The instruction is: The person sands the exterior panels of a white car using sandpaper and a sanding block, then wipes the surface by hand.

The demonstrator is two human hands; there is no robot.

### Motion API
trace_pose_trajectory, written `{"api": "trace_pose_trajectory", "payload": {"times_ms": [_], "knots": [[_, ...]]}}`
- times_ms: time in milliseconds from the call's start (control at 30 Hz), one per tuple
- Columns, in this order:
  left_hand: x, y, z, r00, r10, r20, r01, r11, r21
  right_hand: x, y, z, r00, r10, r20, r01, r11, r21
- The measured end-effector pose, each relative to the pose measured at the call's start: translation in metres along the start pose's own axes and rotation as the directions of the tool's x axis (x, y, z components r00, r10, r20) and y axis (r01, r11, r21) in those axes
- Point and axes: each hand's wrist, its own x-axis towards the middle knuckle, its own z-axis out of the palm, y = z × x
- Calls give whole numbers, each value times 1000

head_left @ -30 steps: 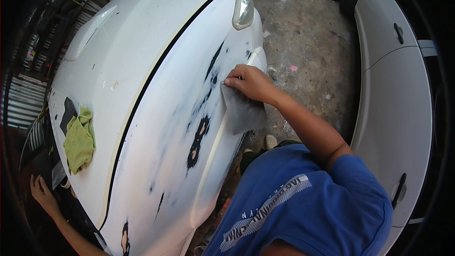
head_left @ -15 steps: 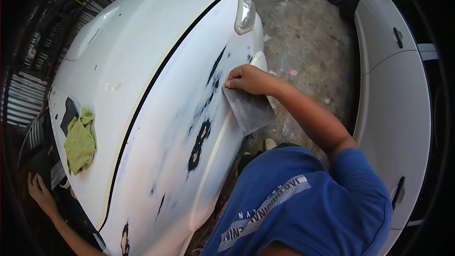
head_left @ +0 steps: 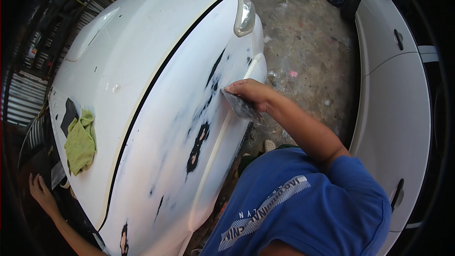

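Observation:
My right hand (head_left: 250, 93) pinches a corner of a thin grey sheet of sandpaper (head_left: 241, 106) over the white car fender (head_left: 163, 118). The sheet slants down toward the fender's outer edge; I cannot tell whether it touches. Beside it runs a line of sanded patches, with a large black-edged patch (head_left: 197, 147) baring brownish spots. My left hand (head_left: 41, 193) holds nothing, its fingers stretched out, at the far left near the base of the hood (head_left: 128, 52). A crumpled green cloth (head_left: 80, 147) lies on the hood, partly against a dark sheet (head_left: 69, 116).
A headlight (head_left: 245, 15) sits at the fender's far end. To the right, past a stained concrete floor (head_left: 303, 47), stands a light-coloured car side (head_left: 398, 104) with two dark handles. Corrugated metal (head_left: 23, 97) and clutter line the left. A dark wheel (head_left: 350, 0) is at the upper right.
My right hand has shifted slightly right and down, and the sandpaper has tipped so less of its face shows. My left hand has barely moved.

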Motion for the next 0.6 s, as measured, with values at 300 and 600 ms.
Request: {"api": "trace_pose_trajectory", "payload": {"times_ms": [300,600], "knots": [[-6,-4,8,1000,-12,24,12,999,-29,-3,12,7,994,-48,-99,83,920,382],[-5,3,2,1000,-23,14,23,999,-24,-35,35,9,888,-456,-69,413,853,-318]]}}
